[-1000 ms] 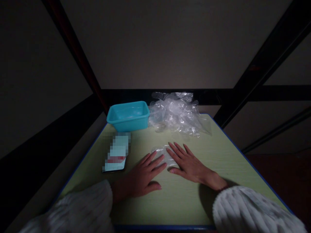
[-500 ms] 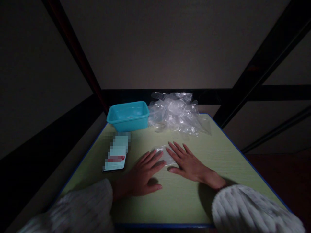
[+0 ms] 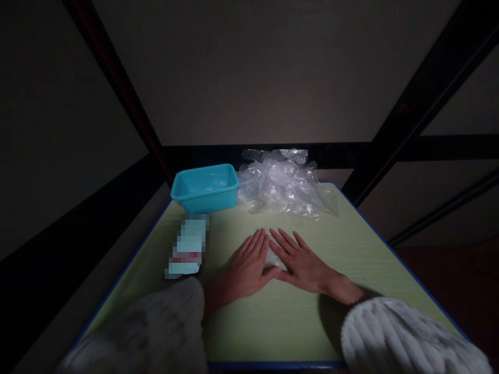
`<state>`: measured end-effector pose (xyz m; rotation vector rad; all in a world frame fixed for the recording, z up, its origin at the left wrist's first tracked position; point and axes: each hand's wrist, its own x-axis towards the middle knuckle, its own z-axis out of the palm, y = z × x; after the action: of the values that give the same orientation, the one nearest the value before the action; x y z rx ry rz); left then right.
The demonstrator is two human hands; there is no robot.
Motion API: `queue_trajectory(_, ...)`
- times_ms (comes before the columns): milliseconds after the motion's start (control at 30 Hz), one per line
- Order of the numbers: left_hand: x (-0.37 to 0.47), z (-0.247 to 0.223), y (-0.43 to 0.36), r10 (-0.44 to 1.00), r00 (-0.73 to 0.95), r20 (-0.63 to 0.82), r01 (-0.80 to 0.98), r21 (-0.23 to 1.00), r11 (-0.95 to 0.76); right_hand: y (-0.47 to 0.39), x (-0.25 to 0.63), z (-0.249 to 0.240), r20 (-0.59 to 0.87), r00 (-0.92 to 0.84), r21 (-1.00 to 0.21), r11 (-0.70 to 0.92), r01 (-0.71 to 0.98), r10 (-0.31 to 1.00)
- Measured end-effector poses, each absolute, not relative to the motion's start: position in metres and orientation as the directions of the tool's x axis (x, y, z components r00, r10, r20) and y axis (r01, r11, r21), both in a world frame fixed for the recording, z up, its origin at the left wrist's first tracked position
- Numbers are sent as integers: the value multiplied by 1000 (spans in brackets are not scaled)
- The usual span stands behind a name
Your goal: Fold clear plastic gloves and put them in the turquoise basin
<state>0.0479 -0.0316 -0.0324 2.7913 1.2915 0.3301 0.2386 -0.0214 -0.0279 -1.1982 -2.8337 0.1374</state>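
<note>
My left hand point(image 3: 251, 265) lies flat with its fingers straight and close together. Beside it, my right hand point(image 3: 302, 259) is spread flat, and the two thumbs meet in the middle. Under both palms is a flattened clear plastic glove point(image 3: 274, 257), mostly hidden; only a small patch shows between the hands. Farther back is a loose, crinkled heap of clear disposable plastic gloves point(image 3: 286, 179), with neither hand touching it.
A turquoise plastic basin point(image 3: 210, 201) stands at the back left of the pale green table point(image 3: 273, 332), which has a blue edge. Nearer, left of my hands, lies a phone point(image 3: 189, 244) with its screen blurred. A wall rises behind the table.
My left hand has slid right and slightly forward over the plastic glove, its fingers drawing together and its thumb now at my right thumb. My right hand has stayed put.
</note>
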Motion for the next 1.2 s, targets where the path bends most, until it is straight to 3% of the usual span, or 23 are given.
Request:
queue_trajectory(567, 36, -39, -34, 741, 635, 220, 756, 24, -655, -23, 235, -24, 26, -671, -164, 665, 729, 741)
queue_trajectory(933, 13, -42, -39, 740, 622, 256, 751, 72, -657, -21, 238, -25, 36, -690, -178, 685, 707, 722)
queue_trajectory(1200, -1, -46, -43, 745, 608, 274, 751, 104, -652, -23, 234, -18, -47, -666, -186, 648, 738, 745)
